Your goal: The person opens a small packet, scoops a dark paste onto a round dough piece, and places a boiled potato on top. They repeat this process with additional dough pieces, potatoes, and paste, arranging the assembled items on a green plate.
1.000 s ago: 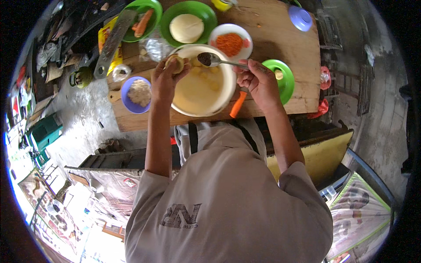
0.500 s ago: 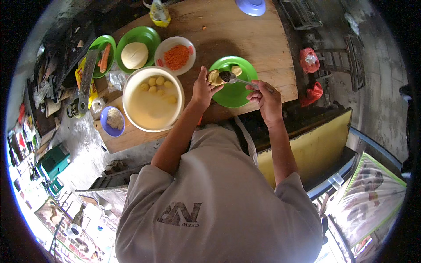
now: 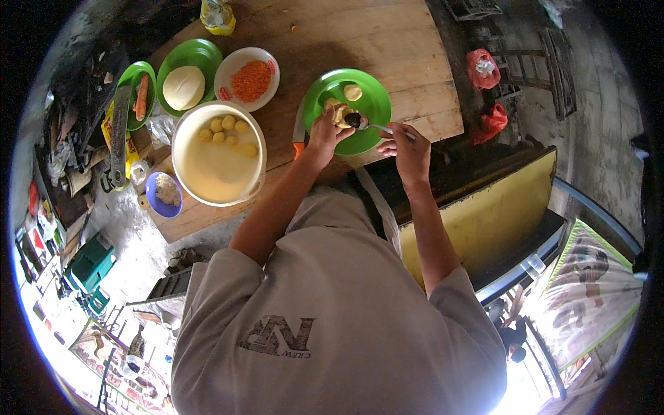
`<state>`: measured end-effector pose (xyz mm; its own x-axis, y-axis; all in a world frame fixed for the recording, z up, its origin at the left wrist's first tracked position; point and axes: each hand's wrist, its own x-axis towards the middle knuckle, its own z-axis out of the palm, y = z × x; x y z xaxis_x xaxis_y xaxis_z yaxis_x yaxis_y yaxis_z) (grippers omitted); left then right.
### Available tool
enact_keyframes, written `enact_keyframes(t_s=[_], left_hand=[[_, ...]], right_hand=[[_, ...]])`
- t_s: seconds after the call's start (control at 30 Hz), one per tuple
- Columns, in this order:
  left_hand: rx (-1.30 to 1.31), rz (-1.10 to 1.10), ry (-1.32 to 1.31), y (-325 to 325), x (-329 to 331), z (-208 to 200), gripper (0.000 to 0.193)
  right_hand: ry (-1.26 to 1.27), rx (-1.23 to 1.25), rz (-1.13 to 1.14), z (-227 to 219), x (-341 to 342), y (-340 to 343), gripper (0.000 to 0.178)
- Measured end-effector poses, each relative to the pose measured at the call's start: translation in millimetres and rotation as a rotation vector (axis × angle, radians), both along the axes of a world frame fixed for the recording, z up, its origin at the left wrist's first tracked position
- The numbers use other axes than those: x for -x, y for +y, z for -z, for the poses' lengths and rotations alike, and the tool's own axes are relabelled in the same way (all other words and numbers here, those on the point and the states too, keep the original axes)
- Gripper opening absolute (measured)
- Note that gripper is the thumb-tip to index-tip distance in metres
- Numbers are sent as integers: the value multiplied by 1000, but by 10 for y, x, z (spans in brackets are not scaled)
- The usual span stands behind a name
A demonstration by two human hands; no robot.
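My left hand (image 3: 322,138) holds a flattened piece of pale dough (image 3: 339,111) over the green plate (image 3: 379,97). Between thumb and fingers of my right hand (image 3: 411,155) is the handle of a metal spoon (image 3: 380,127). Its bowl, carrying a dark filling (image 3: 354,120), meets the dough's edge; whether the filling touches the dough I cannot tell. A small dough lump (image 3: 353,92) lies on the plate's far part. Left of the plate is a knife with an orange handle (image 3: 299,150), partly behind my left hand.
On the wooden table (image 3: 373,34) stand a white tub (image 3: 261,149) with several dough balls (image 3: 228,124), a plate of orange shreds (image 3: 250,81), a green plate with a large dough mound (image 3: 184,88), carrots (image 3: 142,97) and a purple bowl (image 3: 153,194). A yellow panel (image 3: 484,214) borders the right.
The view has shifted, so the table things sit further left. My left hand and the dough are now further over the green plate, with the spoon still at the dough.
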<state>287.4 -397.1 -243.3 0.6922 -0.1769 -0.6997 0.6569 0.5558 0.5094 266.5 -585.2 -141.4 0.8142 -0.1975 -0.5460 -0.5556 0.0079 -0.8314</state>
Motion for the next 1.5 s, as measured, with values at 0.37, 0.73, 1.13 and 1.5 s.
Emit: enact_keyframes(t_s=[0.37, 0.73, 1.13, 1.5], left_hand=[[11, -20, 50, -177, -16, 39, 52], [42, -34, 60, -196, -99, 109, 44], [56, -47, 72, -186, -38, 105, 45], [89, -57, 66, -158, -10, -4, 46]], right_hand=[[-151, 309, -156, -49, -63, 35, 30], [-321, 393, -236, -136, -28, 85, 28], [-406, 476, -263, -95, 133, 94, 26], [-409, 471, -249, -121, 187, 143, 19]])
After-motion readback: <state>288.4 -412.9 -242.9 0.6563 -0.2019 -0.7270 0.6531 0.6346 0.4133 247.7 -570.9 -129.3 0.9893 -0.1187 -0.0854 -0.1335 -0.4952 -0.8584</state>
